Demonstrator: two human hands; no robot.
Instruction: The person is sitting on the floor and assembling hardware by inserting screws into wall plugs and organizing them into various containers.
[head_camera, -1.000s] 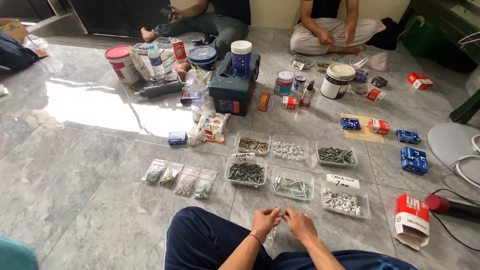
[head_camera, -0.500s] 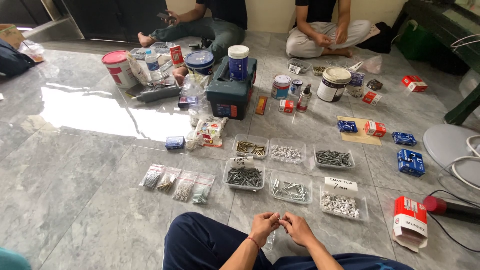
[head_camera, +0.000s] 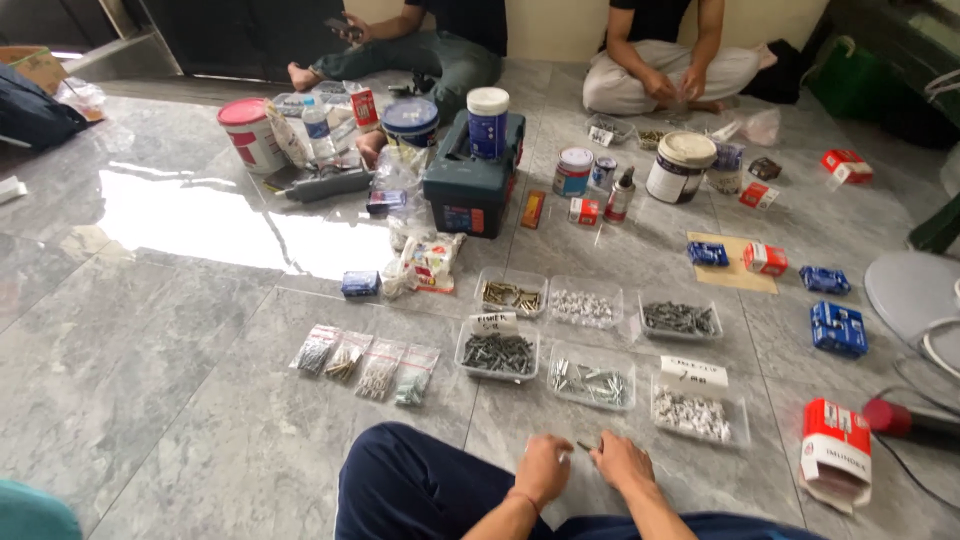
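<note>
Grey marble floor (head_camera: 180, 330) everywhere, and I'm looking down at both hands just above my knee. Left hand (head_camera: 543, 468) and right hand (head_camera: 622, 462) sit close together with a small dark screw (head_camera: 584, 445) pinched between the fingers, fingertips nearly closed on it. Can't tell which hand really has the grip, it's tiny from up here.

Using the tray of dark screws (head_camera: 498, 352) as the landmark: the hands are just below and right of it. Another clear tray (head_camera: 592, 378) sits right beside it, a tray of pale pieces (head_camera: 695, 413) further right. Four little bags (head_camera: 366, 360) lie to its left. The dark toolbox (head_camera: 473, 180) is well beyond it.
</note>
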